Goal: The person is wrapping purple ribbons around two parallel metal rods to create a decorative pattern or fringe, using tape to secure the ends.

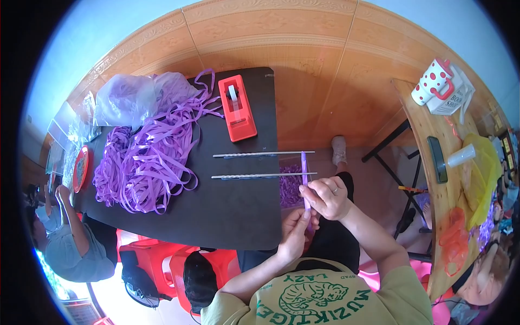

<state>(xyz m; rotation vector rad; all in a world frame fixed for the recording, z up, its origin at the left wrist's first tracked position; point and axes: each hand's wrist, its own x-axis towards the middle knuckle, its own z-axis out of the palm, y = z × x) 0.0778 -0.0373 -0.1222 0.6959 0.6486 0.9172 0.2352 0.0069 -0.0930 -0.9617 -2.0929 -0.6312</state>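
Clearly, a purple ribbon strip [304,169] is lying across the right ends of two thin metal rods, the far rod [254,155] and the near rod [254,176], and running down toward the person between both hands. The right hand [326,199] is bending inward at the wrist, its fingers curling toward the left, and its grip is pinching the strip just on the near side of the near rod. Its forearm is slanting far and left from the lower right. The left hand [295,233] is sitting nearer and slightly left, its grip pinching the strip's lower part, while its forearm is angling far and right.

The rods are resting on a black desk [233,216] and extending past its right edge, with a heap of purple strips [291,187] showing below them. On the desk's far side, a red tape dispenser [237,111] is standing beyond the rods. To the left, a large tangle of purple ribbon [154,165] is spreading beside a clear plastic bag [127,100]. Farther right, a wooden desk [441,208] is holding a spotted cup [431,81] and a dark phone [436,160].
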